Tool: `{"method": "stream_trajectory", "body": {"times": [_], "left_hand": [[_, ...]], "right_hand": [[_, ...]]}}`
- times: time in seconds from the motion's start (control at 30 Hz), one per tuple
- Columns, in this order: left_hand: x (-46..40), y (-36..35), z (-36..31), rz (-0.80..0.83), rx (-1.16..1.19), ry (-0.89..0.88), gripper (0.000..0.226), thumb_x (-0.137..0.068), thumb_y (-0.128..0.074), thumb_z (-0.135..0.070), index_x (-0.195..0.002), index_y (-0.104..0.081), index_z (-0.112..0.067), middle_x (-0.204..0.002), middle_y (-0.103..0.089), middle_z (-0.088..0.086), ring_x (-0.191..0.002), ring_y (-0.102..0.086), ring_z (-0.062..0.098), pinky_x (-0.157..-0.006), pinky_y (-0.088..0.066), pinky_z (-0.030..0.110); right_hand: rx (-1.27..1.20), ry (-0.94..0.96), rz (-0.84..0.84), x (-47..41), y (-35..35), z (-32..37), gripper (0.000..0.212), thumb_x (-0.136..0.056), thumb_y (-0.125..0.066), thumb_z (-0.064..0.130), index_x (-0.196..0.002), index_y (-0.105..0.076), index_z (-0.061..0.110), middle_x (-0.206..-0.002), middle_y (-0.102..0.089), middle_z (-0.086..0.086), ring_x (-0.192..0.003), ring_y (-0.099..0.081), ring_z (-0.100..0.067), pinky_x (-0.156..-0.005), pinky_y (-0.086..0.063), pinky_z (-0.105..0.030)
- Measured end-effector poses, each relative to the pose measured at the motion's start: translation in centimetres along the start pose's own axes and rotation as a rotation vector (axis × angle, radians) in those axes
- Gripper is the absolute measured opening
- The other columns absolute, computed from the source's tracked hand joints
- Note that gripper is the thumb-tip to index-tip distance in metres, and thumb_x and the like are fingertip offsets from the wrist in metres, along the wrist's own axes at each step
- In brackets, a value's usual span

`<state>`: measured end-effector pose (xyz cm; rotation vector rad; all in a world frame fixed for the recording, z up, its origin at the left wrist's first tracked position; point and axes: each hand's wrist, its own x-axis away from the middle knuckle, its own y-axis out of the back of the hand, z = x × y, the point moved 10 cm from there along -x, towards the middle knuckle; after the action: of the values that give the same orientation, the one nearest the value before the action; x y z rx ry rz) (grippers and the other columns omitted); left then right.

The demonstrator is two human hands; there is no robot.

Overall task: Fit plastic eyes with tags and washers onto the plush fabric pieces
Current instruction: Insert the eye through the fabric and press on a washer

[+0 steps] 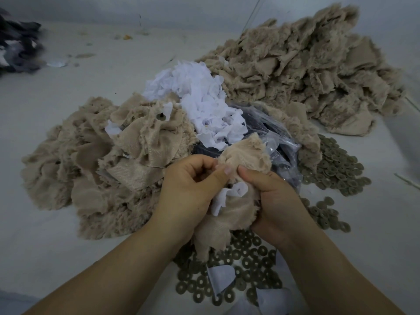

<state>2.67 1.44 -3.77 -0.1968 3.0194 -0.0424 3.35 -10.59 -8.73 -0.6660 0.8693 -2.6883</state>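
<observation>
While bare counter (95, 71) lies open at far left beyond a dark fabric heap (18, 44), I see a tan plush pile (95, 164) crowding my left hand (191, 189). Its fingers (221, 176) pinch the fuzzy plush piece (241, 160), which my right hand (272, 196) also grips; a white tag (231, 193) sits on it between them. Flat ring washers (241, 267) lie below and at right, beside a crinkled plastic bag (281, 151), loose tags (200, 103) and a bigger plush heap (306, 71).

No words, numbers or signs can be read anywhere. The white tags (200, 103) look blank, and nothing is printed on the washers (336, 169).
</observation>
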Motion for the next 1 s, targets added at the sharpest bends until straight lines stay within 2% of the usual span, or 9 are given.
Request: {"method": "stream_trajectory", "body": {"times": [0.17,0.37,0.43,0.5,0.57,0.63,0.77,0.9,1.0], "left_hand": [[0.1,-0.1,0.1,0.001,0.016,0.033,0.021,-0.081,-0.069,-0.024,-0.070,-0.069,-0.005,-0.054,-0.062,0.005,-0.051,-0.055,0.017,-0.056,-0.052,0.034],[0.3,-0.9,0.9,0.063,0.167,0.103,0.025,-0.069,-0.072,-0.025,-0.076,-0.072,-0.001,-0.074,-0.071,0.016,-0.063,-0.064,0.022,-0.059,-0.056,0.029],[0.2,-0.8,1.0,0.072,0.153,0.096,0.022,-0.069,-0.073,-0.026,-0.074,-0.073,-0.005,-0.076,-0.071,0.015,-0.067,-0.063,0.024,-0.065,-0.056,0.033],[0.0,-0.4,1.1,0.074,0.154,0.103,0.015,-0.072,-0.072,-0.025,-0.073,-0.075,-0.010,-0.077,-0.069,0.015,-0.072,-0.062,0.027,-0.070,-0.055,0.037],[-0.3,-0.2,1.2,0.098,0.176,0.130,0.011,-0.071,-0.072,-0.026,-0.071,-0.075,-0.016,-0.076,-0.070,0.011,-0.070,-0.064,0.022,-0.070,-0.056,0.034],[-0.3,-0.3,1.2,0.129,0.215,0.158,0.013,-0.067,-0.074,-0.029,-0.070,-0.075,-0.017,-0.074,-0.071,0.007,-0.066,-0.065,0.017,-0.066,-0.057,0.031],[-0.4,-0.4,1.3,0.144,0.294,0.181,0.012,-0.067,-0.073,-0.027,-0.071,-0.075,-0.016,-0.074,-0.072,0.007,-0.066,-0.067,0.016,-0.066,-0.059,0.029],[-0.5,0.0,1.1,0.144,0.311,0.177,0.013,-0.066,-0.073,-0.028,-0.071,-0.075,-0.015,-0.072,-0.071,0.005,-0.064,-0.066,0.015,-0.064,-0.059,0.027],[-0.5,-0.2,1.0,0.162,0.326,0.173,0.012,-0.070,-0.071,-0.025,-0.072,-0.075,-0.014,-0.073,-0.071,0.006,-0.064,-0.066,0.015,-0.063,-0.058,0.027]], "right_hand": [[-0.017,0.004,0.028,0.0,-0.4,-0.1,0.040,-0.080,-0.064,0.017,-0.115,-0.069,-0.004,-0.112,-0.069,-0.026,-0.091,-0.069,-0.034,-0.081,-0.059,-0.043],[-0.044,-0.056,0.071,-0.2,-0.4,-0.6,0.032,-0.078,-0.062,0.017,-0.102,-0.075,0.001,-0.101,-0.073,-0.020,-0.085,-0.072,-0.028,-0.072,-0.060,-0.036],[-0.073,-0.101,0.142,0.1,-0.9,-0.6,0.034,-0.080,-0.054,0.020,-0.099,-0.077,0.003,-0.101,-0.073,-0.017,-0.088,-0.072,-0.027,-0.077,-0.060,-0.035],[-0.114,-0.119,0.243,0.4,-1.5,0.0,0.050,-0.080,-0.043,0.020,-0.116,-0.071,0.000,-0.119,-0.069,-0.020,-0.106,-0.068,-0.030,-0.092,-0.056,-0.041],[-0.174,-0.134,0.349,1.0,-2.5,0.7,0.064,-0.075,-0.037,0.009,-0.134,-0.055,-0.006,-0.136,-0.057,-0.026,-0.122,-0.058,-0.037,-0.104,-0.048,-0.048],[-0.146,-0.120,0.384,1.2,-2.9,1.0,0.065,-0.073,-0.034,-0.006,-0.136,-0.050,-0.011,-0.134,-0.057,-0.029,-0.122,-0.059,-0.039,-0.102,-0.050,-0.047],[-0.086,-0.071,0.399,1.0,-2.7,1.1,0.050,-0.082,-0.039,-0.015,-0.129,-0.053,-0.007,-0.128,-0.063,-0.025,-0.116,-0.065,-0.033,-0.095,-0.056,-0.040],[-0.077,-0.022,0.367,0.6,-1.7,2.0,0.047,-0.084,-0.044,-0.018,-0.130,-0.053,-0.008,-0.131,-0.061,-0.027,-0.121,-0.062,-0.035,-0.100,-0.052,-0.041],[0.024,0.018,0.266,-0.2,-0.1,2.3,0.042,-0.086,-0.052,-0.010,-0.128,-0.054,-0.009,-0.125,-0.065,-0.026,-0.112,-0.067,-0.033,-0.088,-0.059,-0.036]]}}
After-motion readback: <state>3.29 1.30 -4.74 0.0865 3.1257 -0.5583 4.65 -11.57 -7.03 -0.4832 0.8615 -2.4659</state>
